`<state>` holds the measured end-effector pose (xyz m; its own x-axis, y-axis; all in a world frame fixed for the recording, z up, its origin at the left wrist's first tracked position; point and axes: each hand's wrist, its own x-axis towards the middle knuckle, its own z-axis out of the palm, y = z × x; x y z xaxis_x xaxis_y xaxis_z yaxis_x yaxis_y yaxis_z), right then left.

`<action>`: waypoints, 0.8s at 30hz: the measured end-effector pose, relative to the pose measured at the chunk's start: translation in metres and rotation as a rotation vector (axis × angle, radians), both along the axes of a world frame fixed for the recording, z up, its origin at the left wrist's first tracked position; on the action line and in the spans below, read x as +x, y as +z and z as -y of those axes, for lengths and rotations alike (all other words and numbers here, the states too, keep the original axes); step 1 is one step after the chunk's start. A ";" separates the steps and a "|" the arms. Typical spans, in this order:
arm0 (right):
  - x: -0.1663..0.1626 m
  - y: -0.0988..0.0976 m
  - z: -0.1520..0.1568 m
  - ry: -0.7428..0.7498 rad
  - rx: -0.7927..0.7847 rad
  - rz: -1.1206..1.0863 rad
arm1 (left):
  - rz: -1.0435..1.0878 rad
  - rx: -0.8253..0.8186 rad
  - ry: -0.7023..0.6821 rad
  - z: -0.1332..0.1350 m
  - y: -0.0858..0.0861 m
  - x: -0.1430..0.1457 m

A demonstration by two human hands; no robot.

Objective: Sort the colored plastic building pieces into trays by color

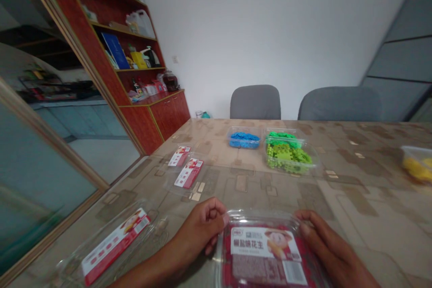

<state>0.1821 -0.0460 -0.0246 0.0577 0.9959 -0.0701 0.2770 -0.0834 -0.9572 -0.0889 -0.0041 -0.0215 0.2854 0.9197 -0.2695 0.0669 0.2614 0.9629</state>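
On the patterned tabletop [290,193], nearest the seated side, a labelled clear plastic container [261,263] with red contents, left hand [202,225] pinching its far left corner, right hand [327,245] clasping its far right, tubs of blue pieces [243,139] and lime-green pieces [286,156] standing well beyond.

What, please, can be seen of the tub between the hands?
The tub is clear, plastic-looking, rounded, apparently lidded, red contents showing. Its top label bears Chinese characters, a cartoon and a barcode. Cropped at the frame's bottom, it seemingly rests on the table, left hand touching its far left corner, right hand its right side.
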 end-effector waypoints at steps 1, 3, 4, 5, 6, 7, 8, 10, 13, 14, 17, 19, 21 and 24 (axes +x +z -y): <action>0.000 0.000 0.000 -0.027 -0.004 -0.002 | 0.034 -0.034 0.009 0.001 0.000 0.000; -0.001 -0.001 0.000 -0.053 -0.024 -0.029 | 0.093 -0.097 0.019 0.002 0.003 0.001; -0.001 -0.001 -0.001 -0.052 -0.040 -0.055 | 0.115 -0.121 0.022 0.003 0.004 0.001; -0.001 0.000 -0.002 -0.046 -0.058 -0.084 | 0.130 -0.139 0.021 0.004 0.006 0.002; -0.002 0.001 -0.004 -0.038 -0.076 -0.111 | 0.142 -0.151 0.022 0.004 0.007 0.002; -0.002 0.003 -0.005 -0.030 -0.091 -0.133 | 0.151 -0.160 0.025 0.005 0.009 0.003; -0.002 0.005 -0.006 -0.021 -0.103 -0.151 | 0.157 -0.168 0.027 0.005 0.010 0.003; -0.003 0.011 -0.009 0.011 -0.118 -0.175 | 0.154 -0.174 0.033 0.005 0.013 0.004; -0.004 0.020 -0.013 0.075 -0.122 -0.174 | 0.130 -0.167 0.032 0.005 0.014 0.005; -0.005 0.021 -0.016 0.092 -0.120 -0.157 | 0.123 -0.163 0.027 0.005 0.014 0.004; -0.007 0.021 -0.025 0.133 -0.102 -0.086 | 0.124 -0.152 0.023 0.004 0.013 0.004; -0.009 0.017 -0.031 0.139 -0.074 -0.040 | 0.146 -0.168 0.018 0.004 0.013 0.003; -0.011 0.014 -0.035 0.126 -0.041 -0.004 | 0.179 -0.204 -0.003 0.003 0.013 0.002; -0.011 0.010 -0.036 0.126 -0.033 0.019 | 0.249 -0.276 -0.054 0.000 0.009 0.000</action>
<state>0.1707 -0.0101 -0.0149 -0.0665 0.9925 -0.1028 0.3050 -0.0779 -0.9492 -0.0890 -0.0045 -0.0123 0.4197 0.8040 -0.4213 -0.1400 0.5159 0.8451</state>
